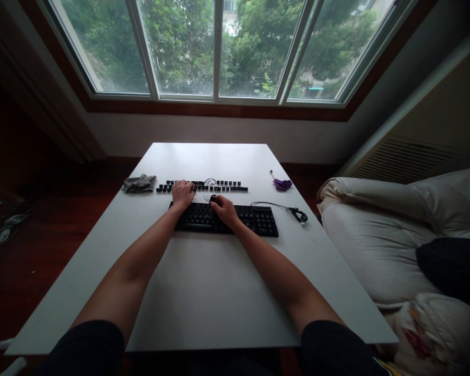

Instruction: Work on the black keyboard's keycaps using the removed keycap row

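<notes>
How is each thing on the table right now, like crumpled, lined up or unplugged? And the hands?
Long black plastic keyboard: flat, keys facing up.
Small black keycaps: loose, set out in two rows.
Thin black cable: bundled, plug unconnected.
Grey cloth: crumpled.
Purple cloth-like bundle: crumpled.
Left hand: at the keycap rows.
Right hand: pinching a small dark piece over the keyboard.
</notes>
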Available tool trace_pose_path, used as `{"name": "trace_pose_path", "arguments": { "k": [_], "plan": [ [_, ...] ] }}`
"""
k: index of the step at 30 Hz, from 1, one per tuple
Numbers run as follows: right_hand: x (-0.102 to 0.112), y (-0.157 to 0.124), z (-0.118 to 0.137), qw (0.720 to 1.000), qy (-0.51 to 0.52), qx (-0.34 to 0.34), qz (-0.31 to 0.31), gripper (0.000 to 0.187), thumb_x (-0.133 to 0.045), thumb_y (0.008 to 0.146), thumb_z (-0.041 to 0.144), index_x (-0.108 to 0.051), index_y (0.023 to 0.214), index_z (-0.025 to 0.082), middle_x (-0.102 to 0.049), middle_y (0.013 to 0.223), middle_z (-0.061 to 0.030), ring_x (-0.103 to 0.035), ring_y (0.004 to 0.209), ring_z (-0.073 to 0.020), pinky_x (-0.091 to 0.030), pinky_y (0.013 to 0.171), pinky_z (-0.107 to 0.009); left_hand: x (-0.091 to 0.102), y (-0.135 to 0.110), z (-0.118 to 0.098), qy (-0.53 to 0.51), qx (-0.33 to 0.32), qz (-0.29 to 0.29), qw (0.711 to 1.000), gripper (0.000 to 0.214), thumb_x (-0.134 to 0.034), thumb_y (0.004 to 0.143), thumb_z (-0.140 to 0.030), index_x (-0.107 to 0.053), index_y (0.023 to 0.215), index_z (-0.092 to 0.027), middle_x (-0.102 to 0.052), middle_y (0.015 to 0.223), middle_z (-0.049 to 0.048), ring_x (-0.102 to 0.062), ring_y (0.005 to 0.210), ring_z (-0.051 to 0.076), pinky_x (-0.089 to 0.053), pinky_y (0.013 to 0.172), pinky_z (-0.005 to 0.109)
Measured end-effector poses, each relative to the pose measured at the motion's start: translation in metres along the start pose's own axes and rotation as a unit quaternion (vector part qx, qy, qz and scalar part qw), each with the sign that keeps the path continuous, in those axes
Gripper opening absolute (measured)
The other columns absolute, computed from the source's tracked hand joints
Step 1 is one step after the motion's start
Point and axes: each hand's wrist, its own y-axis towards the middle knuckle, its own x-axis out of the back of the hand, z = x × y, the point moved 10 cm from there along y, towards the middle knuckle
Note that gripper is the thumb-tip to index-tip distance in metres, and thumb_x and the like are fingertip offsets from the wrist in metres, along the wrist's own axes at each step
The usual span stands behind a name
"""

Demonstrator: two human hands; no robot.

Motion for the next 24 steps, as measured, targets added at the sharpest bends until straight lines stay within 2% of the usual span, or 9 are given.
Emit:
{"name": "trace_pose_path", "arguments": {
  "k": [3,7,11,14,17,20,24],
  "plan": [
    [-0.001,0.001,-0.001,1.000,0.022,0.000,-0.005,0.025,-0.058,0.084,0.048,-0.058,0.081,0.023,-0.065,0.069,0.0006,-0.063,0.067,-0.0182,-0.049,0.065,-0.029,0.008,-0.013,-0.006,-0.021,-0.003,-0.015,1.000,0.020,-0.060,0.087,-0.026,-0.072,0.103,-0.025,-0.064,0.114,0.0100,-0.048,0.116,0.032,-0.040,0.097,0.045],
    [0.003,0.005,-0.001,0.998,0.056,-0.018,-0.017,0.026,-0.055,0.086,0.049,-0.056,0.084,0.024,-0.067,0.071,-0.0001,-0.066,0.066,-0.0190,-0.051,0.063,-0.030,0.017,-0.037,-0.024,-0.054,-0.033,-0.028,0.998,0.018,-0.061,0.087,-0.024,-0.072,0.101,-0.025,-0.065,0.113,0.0086,-0.049,0.114,0.030,-0.040,0.098,0.045],
    [0.018,0.010,0.011,0.999,-0.024,0.017,-0.014,0.022,-0.058,0.086,0.045,-0.061,0.087,0.024,-0.069,0.071,0.0003,-0.066,0.069,-0.0187,-0.050,0.068,-0.030,0.018,-0.060,-0.044,-0.080,-0.070,-0.005,0.994,0.016,-0.063,0.088,-0.025,-0.072,0.101,-0.026,-0.065,0.110,0.0076,-0.051,0.112,0.029,-0.042,0.099,0.043],
    [0.026,0.014,0.008,0.998,-0.064,0.023,0.004,0.021,-0.062,0.085,0.043,-0.063,0.084,0.023,-0.069,0.069,0.0008,-0.065,0.067,-0.0176,-0.050,0.067,-0.029,0.020,-0.073,-0.055,-0.097,-0.088,0.002,0.991,0.014,-0.063,0.089,-0.027,-0.072,0.099,-0.026,-0.064,0.109,0.0077,-0.053,0.111,0.028,-0.043,0.100,0.043],
    [0.020,0.017,-0.008,0.999,-0.020,-0.011,0.044,0.022,-0.065,0.082,0.043,-0.064,0.087,0.022,-0.069,0.068,0.0005,-0.065,0.062,-0.0173,-0.049,0.061,-0.028,0.022,-0.083,-0.057,-0.100,-0.087,-0.003,0.991,0.013,-0.062,0.089,-0.026,-0.070,0.100,-0.025,-0.063,0.110,0.0079,-0.055,0.109,0.028,-0.044,0.099,0.042],
    [0.013,0.017,-0.017,0.997,0.026,-0.030,0.059,0.025,-0.064,0.082,0.045,-0.062,0.090,0.021,-0.070,0.070,-0.0006,-0.066,0.060,-0.0178,-0.050,0.058,-0.029,0.021,-0.091,-0.059,-0.095,-0.093,0.000,0.991,0.013,-0.061,0.090,-0.026,-0.069,0.100,-0.024,-0.063,0.111,0.0083,-0.056,0.107,0.027,-0.045,0.096,0.042],
    [0.007,0.014,-0.007,0.997,0.006,-0.001,0.077,0.026,-0.063,0.082,0.046,-0.064,0.089,0.021,-0.070,0.072,-0.0003,-0.065,0.064,-0.0171,-0.049,0.062,-0.028,0.021,-0.096,-0.058,-0.085,-0.091,0.001,0.992,0.014,-0.059,0.092,-0.027,-0.069,0.101,-0.024,-0.065,0.110,0.0085,-0.057,0.107,0.027,-0.045,0.094,0.042]
  ]
}}
